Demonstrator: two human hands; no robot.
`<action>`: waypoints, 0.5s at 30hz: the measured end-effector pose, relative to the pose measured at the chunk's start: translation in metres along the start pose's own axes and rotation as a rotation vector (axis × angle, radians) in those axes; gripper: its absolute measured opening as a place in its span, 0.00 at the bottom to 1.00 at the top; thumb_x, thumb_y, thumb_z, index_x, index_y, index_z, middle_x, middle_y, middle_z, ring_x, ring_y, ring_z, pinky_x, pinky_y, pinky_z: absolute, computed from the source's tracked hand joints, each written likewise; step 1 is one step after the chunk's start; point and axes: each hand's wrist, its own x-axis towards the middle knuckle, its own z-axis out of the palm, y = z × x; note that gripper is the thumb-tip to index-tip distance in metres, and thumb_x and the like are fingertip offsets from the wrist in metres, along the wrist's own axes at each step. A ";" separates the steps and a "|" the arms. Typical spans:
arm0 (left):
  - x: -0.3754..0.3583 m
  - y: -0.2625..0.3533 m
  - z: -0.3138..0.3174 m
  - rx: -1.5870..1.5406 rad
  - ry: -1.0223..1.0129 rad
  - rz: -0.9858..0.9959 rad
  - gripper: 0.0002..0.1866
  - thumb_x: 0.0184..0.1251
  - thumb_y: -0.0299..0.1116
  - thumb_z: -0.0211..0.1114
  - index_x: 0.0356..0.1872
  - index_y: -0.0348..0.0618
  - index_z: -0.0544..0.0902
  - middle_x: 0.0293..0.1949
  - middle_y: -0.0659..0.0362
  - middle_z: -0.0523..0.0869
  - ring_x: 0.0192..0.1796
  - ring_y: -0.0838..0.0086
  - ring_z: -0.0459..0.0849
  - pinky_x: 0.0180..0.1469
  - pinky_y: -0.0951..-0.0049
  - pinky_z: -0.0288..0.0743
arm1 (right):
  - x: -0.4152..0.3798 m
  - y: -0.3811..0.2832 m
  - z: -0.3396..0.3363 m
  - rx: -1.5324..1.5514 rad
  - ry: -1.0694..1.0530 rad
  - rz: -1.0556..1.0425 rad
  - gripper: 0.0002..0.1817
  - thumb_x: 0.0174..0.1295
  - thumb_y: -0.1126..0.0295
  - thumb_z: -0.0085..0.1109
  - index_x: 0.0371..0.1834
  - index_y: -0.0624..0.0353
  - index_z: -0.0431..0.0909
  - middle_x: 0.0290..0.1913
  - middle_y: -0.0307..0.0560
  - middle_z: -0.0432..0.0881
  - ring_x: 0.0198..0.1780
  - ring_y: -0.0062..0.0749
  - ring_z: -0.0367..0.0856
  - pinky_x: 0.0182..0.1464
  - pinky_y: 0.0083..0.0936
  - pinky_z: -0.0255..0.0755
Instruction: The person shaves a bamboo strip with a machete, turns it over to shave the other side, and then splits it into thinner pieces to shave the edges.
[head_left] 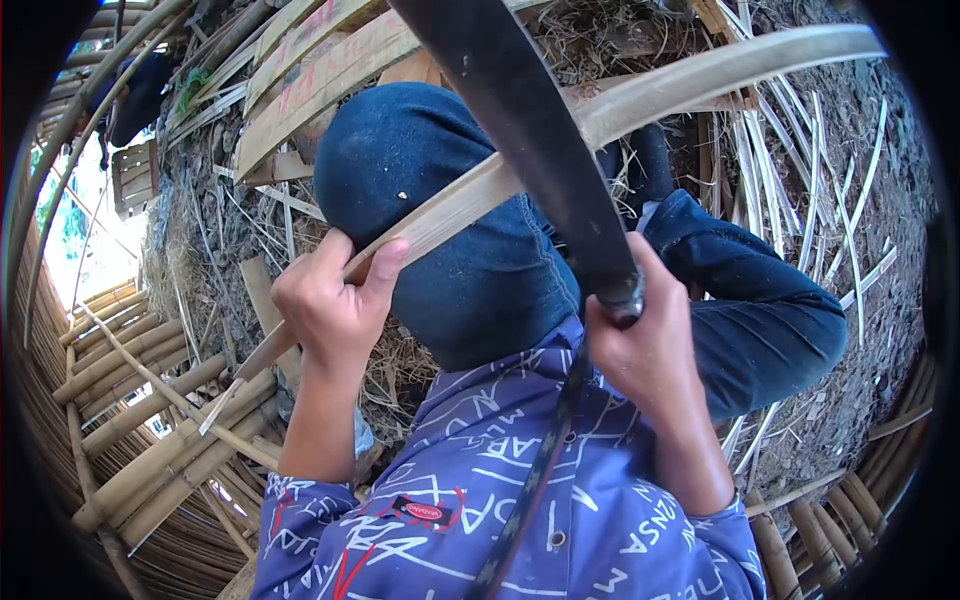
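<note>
My left hand (340,295) is closed around a long, pale split bamboo strip (690,95), thumb on top. The strip slants across my raised knee and reaches far to the upper right, its other end passing below my hand. My right hand (650,335) grips a machete by its handle, with the wide dark blade (530,140) pointing up and away from me. Midway along, the blade crosses over the strip and covers part of it. From near my right hand, a narrow dark shaft or band (540,475) runs down across my patterned shirt.
Wide bamboo slats (320,75) lie beyond my knee. Thin bamboo strips (770,180) and shavings litter the ground at right. On the left stands a framework of bamboo poles (150,430). My bent leg (770,310) rests at right.
</note>
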 end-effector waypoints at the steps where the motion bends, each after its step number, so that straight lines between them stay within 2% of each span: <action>1: 0.000 0.000 0.000 0.002 0.000 -0.004 0.25 0.61 0.47 0.67 0.17 0.37 0.69 0.14 0.48 0.66 0.17 0.57 0.65 0.22 0.66 0.61 | 0.001 -0.003 -0.004 0.025 0.022 0.029 0.18 0.47 0.82 0.51 0.45 0.67 0.72 0.26 0.53 0.78 0.30 0.27 0.79 0.34 0.25 0.72; 4: -0.001 0.005 -0.002 0.017 0.019 -0.001 0.27 0.61 0.47 0.68 0.16 0.38 0.66 0.13 0.49 0.64 0.16 0.59 0.62 0.21 0.66 0.59 | 0.002 -0.008 -0.009 0.101 0.068 0.140 0.18 0.47 0.82 0.51 0.45 0.66 0.72 0.25 0.53 0.78 0.29 0.28 0.80 0.33 0.26 0.72; 7: 0.002 0.010 -0.005 0.061 0.012 -0.001 0.28 0.60 0.47 0.69 0.15 0.38 0.65 0.13 0.50 0.64 0.16 0.61 0.60 0.20 0.68 0.58 | -0.004 -0.009 0.000 0.123 0.035 0.125 0.16 0.47 0.82 0.51 0.43 0.67 0.72 0.24 0.54 0.76 0.25 0.30 0.77 0.32 0.27 0.70; 8: 0.002 0.009 -0.005 0.045 0.005 -0.005 0.28 0.60 0.48 0.69 0.15 0.38 0.65 0.13 0.50 0.63 0.16 0.60 0.60 0.20 0.67 0.58 | -0.005 0.000 0.002 0.102 0.025 0.021 0.16 0.47 0.81 0.52 0.43 0.66 0.72 0.23 0.55 0.75 0.23 0.31 0.75 0.32 0.27 0.70; 10: 0.002 0.010 -0.007 0.032 0.009 -0.016 0.29 0.60 0.48 0.69 0.14 0.39 0.64 0.12 0.50 0.63 0.15 0.59 0.61 0.20 0.66 0.58 | -0.004 -0.008 -0.006 0.144 0.024 0.092 0.16 0.48 0.81 0.53 0.42 0.66 0.73 0.23 0.50 0.76 0.25 0.27 0.74 0.32 0.24 0.69; 13: 0.004 0.019 -0.010 0.074 0.031 0.125 0.31 0.59 0.51 0.68 0.13 0.41 0.62 0.11 0.52 0.62 0.14 0.57 0.64 0.19 0.63 0.56 | 0.001 -0.004 -0.029 0.262 0.166 0.171 0.12 0.49 0.79 0.58 0.38 0.68 0.73 0.26 0.36 0.74 0.29 0.16 0.69 0.32 0.18 0.66; 15: 0.007 0.027 -0.012 0.058 0.034 0.159 0.31 0.57 0.54 0.68 0.12 0.44 0.62 0.09 0.54 0.64 0.13 0.59 0.67 0.18 0.63 0.58 | 0.005 -0.001 -0.045 0.413 0.238 0.200 0.09 0.55 0.75 0.63 0.37 0.64 0.74 0.24 0.36 0.74 0.21 0.15 0.68 0.24 0.17 0.64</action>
